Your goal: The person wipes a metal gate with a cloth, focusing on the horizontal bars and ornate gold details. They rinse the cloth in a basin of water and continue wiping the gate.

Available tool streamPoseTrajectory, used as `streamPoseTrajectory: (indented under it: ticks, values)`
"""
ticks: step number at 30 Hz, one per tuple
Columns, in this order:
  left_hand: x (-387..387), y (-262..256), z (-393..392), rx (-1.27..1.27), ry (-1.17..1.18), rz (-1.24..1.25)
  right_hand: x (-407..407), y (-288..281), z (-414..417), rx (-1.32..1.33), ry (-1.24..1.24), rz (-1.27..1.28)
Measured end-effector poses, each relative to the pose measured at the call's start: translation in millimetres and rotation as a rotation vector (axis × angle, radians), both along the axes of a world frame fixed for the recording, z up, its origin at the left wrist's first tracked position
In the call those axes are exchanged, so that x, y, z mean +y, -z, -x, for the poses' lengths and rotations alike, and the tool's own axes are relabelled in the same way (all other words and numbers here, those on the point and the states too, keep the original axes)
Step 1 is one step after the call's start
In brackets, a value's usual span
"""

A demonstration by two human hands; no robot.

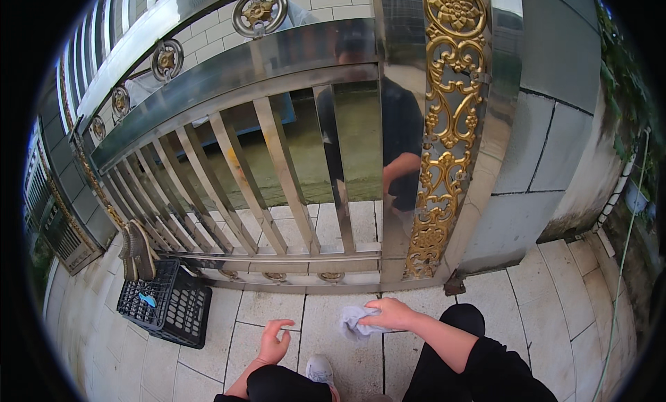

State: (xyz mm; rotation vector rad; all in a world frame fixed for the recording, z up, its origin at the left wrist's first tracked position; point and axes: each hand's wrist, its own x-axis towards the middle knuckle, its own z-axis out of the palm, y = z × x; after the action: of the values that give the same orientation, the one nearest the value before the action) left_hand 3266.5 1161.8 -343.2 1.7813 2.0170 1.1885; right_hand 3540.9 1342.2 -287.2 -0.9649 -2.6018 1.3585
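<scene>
A crumpled pale grey cloth is gripped in my right hand, low in front of a polished stainless steel gate. My left hand is free, its fingers apart and slightly curled above the paving near my knee. Upright steel bars fill the gate's lower panel, under a broad shiny rail. To the right of the bars, a wide mirror-like post reflects a person in dark clothes. Beside that runs a strip of gold-coloured ornamental scrollwork.
A black plastic crate stands upside down or closed on the left, with a small blue object on top and a pair of shoes leaning there. Grey wall blocks flank the gate's right side. A thin green hose or cord hangs far right.
</scene>
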Motion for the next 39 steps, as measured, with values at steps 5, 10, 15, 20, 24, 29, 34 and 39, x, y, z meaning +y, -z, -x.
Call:
streamPoseTrajectory:
  ticks: [5,10,15,20,24,29,34,39]
  values:
    - [67,-45,-24,-0.154,0.488,0.247,23,-24,15,0.256,-0.191,0.122]
    - [136,-61,-31,-0.824,0.563,0.562,54,-78,29,0.230,-0.009,-0.143]
    - [183,-91,-55,-0.883,0.373,0.521,124,-68,-15,0.063,0.051,-0.076]
    - [218,-117,-74,-0.782,0.422,0.510,136,-84,-47,0.529,0.430,0.120]
    - [251,-160,-104,-0.449,0.424,-0.341,131,-164,-29,1.157,0.685,-0.067]
    - [286,-265,-145,0.062,0.101,-1.028,151,-261,21,1.571,0.885,-0.949]
    - [323,-230,-151,0.290,0.049,-1.075,172,-228,38,0.867,0.644,-1.811]
    - [318,-135,-145,0.477,0.109,-0.993,161,-112,18,0.747,0.696,-1.564]
